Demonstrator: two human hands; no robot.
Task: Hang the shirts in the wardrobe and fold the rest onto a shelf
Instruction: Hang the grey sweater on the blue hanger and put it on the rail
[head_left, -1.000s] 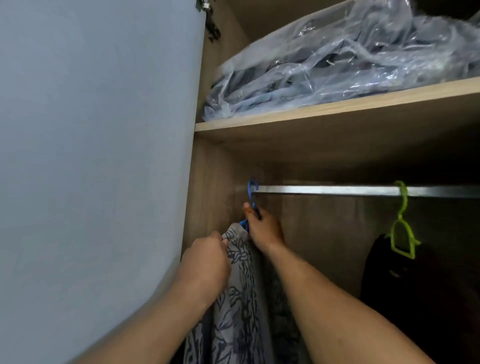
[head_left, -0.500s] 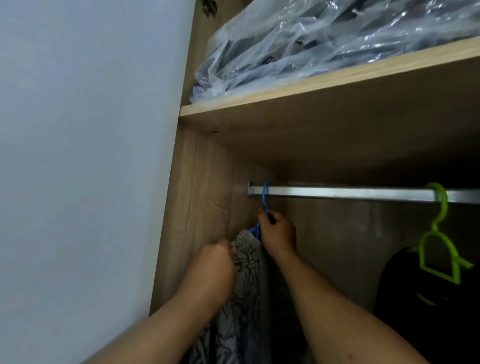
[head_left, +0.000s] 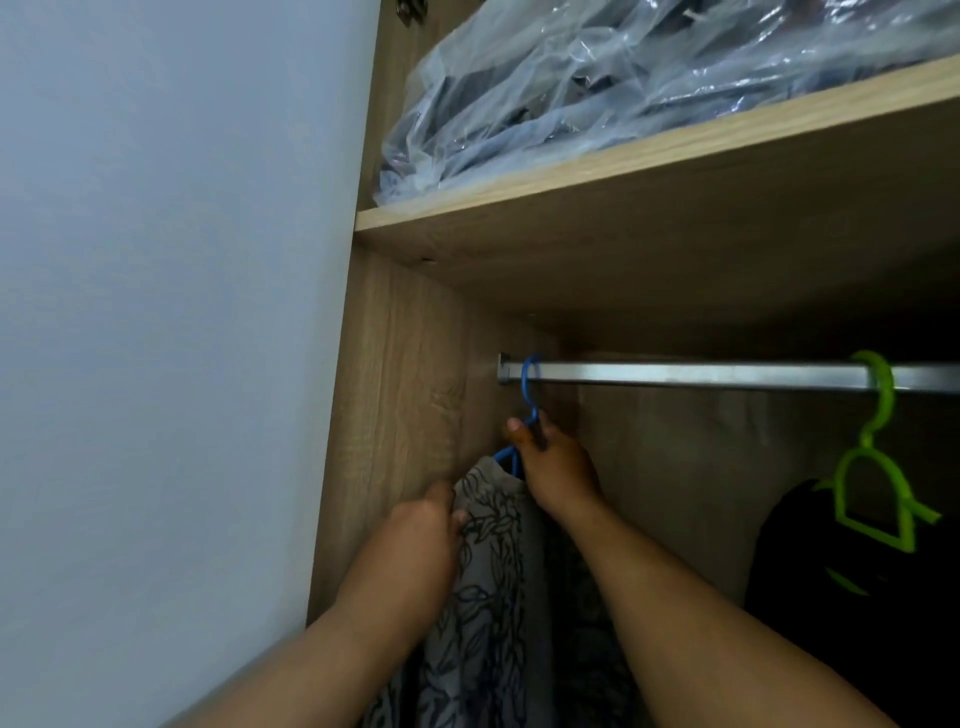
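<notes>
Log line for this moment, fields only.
step: hanging | blue hanger: hooked on rail | right hand: grips hanger neck | left hand: holds patterned shirt | green hanger: on rail

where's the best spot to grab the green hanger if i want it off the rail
Grip the green hanger by its neck, just under the hook, coming from the front. The hook loops over the rail, so it must lift up; a black garment covers its lower part.

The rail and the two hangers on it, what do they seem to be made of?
Rail: apparently brushed metal, silvery with a dull sheen. Blue hanger: thin and glossy, probably plastic, possibly coated wire. Green hanger: likely moulded plastic, thick and uniformly bright.
</notes>
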